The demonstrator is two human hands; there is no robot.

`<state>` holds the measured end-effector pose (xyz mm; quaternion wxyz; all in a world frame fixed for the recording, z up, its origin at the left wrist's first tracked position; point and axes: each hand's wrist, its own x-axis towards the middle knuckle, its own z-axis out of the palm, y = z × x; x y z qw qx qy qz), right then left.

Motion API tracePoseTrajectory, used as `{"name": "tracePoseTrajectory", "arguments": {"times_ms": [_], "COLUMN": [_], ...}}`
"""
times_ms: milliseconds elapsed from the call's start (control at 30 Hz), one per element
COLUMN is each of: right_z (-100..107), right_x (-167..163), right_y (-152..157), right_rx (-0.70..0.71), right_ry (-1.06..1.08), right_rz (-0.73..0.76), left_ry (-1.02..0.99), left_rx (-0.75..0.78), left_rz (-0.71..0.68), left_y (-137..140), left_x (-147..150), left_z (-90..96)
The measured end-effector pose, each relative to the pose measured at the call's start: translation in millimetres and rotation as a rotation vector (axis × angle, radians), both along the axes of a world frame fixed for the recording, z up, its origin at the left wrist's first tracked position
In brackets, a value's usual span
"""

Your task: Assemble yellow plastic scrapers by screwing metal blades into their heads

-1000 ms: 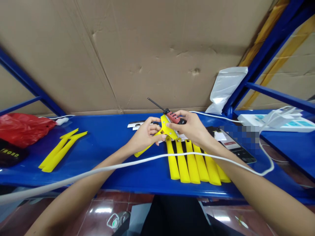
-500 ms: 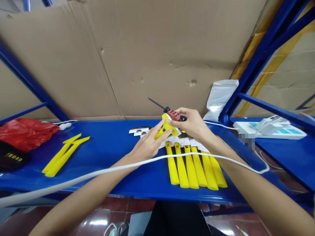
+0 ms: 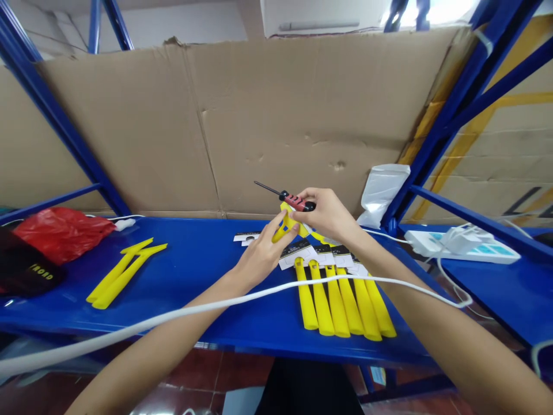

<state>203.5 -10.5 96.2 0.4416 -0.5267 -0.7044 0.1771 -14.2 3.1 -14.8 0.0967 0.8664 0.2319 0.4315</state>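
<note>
My left hand is closed on a yellow piece, with fingers along its side and part of it hidden behind them. Between the fingers of my right hand lies a screwdriver with a red and black handle, its dark shaft pointing up and left into the air. The tip touches nothing. The right fingertips also reach the edge of the yellow piece. Just below both hands, several yellow tubes lie side by side, with printed white and black cards at their upper ends.
Two yellow pieces lie to the left, near a red plastic bag and a black item. A white cable crosses in front of my forearms. On the right is a white power strip; cardboard stands behind the blue table.
The view has tilted upward, showing more above the cardboard. Both hands keep hold of the yellow piece and screwdriver, with only a slight shift.
</note>
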Motion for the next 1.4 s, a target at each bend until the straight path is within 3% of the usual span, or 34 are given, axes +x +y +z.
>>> {"name": "tracePoseTrajectory", "arguments": {"times_ms": [233, 367, 567, 733, 800, 933, 1033, 1200, 1400], "right_z": [38.6, 60.1, 75.7, 71.4, 67.8, 55.8, 39.2, 9.6, -7.9], "right_x": [-31.9, -49.1, -65.1, -60.5, -50.7, -19.3, 8.6, 49.9, 77.0], "right_y": [10.7, 17.0, 43.8, 56.8, 52.7, 34.3, 21.4, 10.9, 2.6], "right_rx": [0.032, -0.138, -0.406, -0.478, -0.432, -0.125, 0.044, 0.171, 0.445], "right_ry": [-0.121, -0.009, 0.053, 0.152, 0.138, 0.058, 0.289, 0.608, 0.670], "right_rz": [-0.019, 0.106, 0.226, 0.232, 0.212, 0.069, -0.006, -0.030, -0.066], "left_ry": [-0.195, -0.364, -0.689, -0.898, -0.943, -1.025, -1.044, -1.048, -0.920], "left_rx": [0.007, -0.061, -0.502, -0.827, -0.974, -1.150, -1.199, -1.240, -1.253], "left_rz": [0.052, 0.104, -0.055, -0.152, -0.214, -0.383, -0.461, -0.453, -0.386], "left_y": [5.7, 6.1, 3.6, 6.3, 11.8, 27.0, 35.2, 36.5, 32.8], "left_x": [-1.3, -3.5, -1.3, -7.8, -13.6, -23.8, -27.6, -25.9, -17.8], "left_z": [10.1, 15.5, 23.1, 36.0, 38.9, 38.8, 36.4, 33.4, 26.4]}}
